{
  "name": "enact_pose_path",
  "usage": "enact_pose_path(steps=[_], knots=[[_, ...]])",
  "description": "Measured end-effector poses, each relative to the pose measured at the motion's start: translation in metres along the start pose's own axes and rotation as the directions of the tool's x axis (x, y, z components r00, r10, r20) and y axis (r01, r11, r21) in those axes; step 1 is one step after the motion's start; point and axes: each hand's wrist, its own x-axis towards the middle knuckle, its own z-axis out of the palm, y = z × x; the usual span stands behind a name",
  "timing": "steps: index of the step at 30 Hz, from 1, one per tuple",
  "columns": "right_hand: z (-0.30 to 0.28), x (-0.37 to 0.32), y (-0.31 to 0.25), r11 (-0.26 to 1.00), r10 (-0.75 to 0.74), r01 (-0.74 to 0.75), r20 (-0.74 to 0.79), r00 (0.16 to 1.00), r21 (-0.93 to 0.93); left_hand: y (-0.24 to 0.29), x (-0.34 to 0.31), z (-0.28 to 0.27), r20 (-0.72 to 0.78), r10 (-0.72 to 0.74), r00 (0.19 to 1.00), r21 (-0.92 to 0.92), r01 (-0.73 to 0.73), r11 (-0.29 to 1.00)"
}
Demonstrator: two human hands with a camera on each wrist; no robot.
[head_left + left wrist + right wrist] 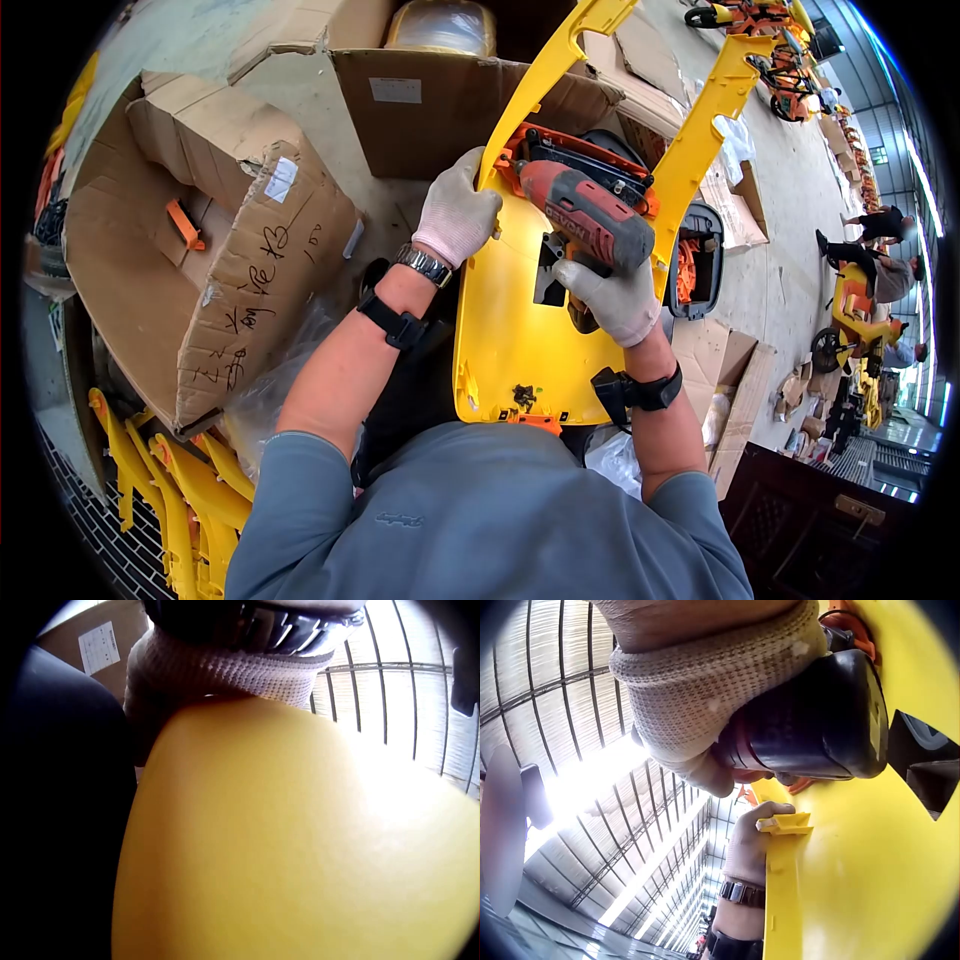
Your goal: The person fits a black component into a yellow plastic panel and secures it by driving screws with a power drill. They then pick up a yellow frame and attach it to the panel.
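Observation:
A large yellow plastic panel (pixel 500 340) with two long arms lies against the person's front; its outer face fills much of the left wrist view. The gloved left hand (pixel 458 212) grips the panel's left edge, where the arm begins. In the gloved right hand (pixel 612 298) is a red and black power drill (pixel 585 215), its nose pointing at the orange part (pixel 510 165) by the left arm's base. The right wrist view shows the drill's dark battery end (pixel 810 720) below the right glove (pixel 682 705). Small dark screws (pixel 524 397) lie near the panel's lower edge.
An open cardboard box (pixel 240 290) holding an orange piece (pixel 185 224) stands at left, with another box (pixel 430 120) ahead. Yellow parts (pixel 200 480) are stacked at lower left. A dark container (pixel 700 260) is at right. People (pixel 885 270) and yellow vehicles (pixel 852 310) are farther right.

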Motion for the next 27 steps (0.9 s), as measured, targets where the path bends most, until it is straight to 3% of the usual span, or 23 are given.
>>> enact_pose_path(steps=[10,13,17,23,27], knots=[[-0.001,0.000,0.002,0.999,0.035,-0.035,-0.012,0.999,-0.039,-0.002,0.001,0.000,0.015,0.010,1.000,0.006,-0.010,1.000],[0.003,0.002,0.007,0.998,-0.056,0.055,-0.041,0.998,-0.008,0.000,0.000,-0.001,0.027,-0.032,0.999,-0.022,0.032,0.999],[-0.001,0.000,0.005,0.999,0.035,-0.035,-0.006,0.999,-0.027,-0.001,0.001,-0.001,0.036,-0.020,0.999,-0.017,0.020,1.000],[0.000,0.001,0.007,1.000,-0.010,0.010,-0.016,1.000,0.001,0.001,0.001,-0.002,0.034,-0.021,0.999,0.016,0.020,1.000],[-0.006,0.002,-0.003,0.996,0.009,-0.006,0.034,0.999,-0.091,-0.004,0.002,0.000,0.020,0.012,1.000,0.027,-0.012,1.000]])
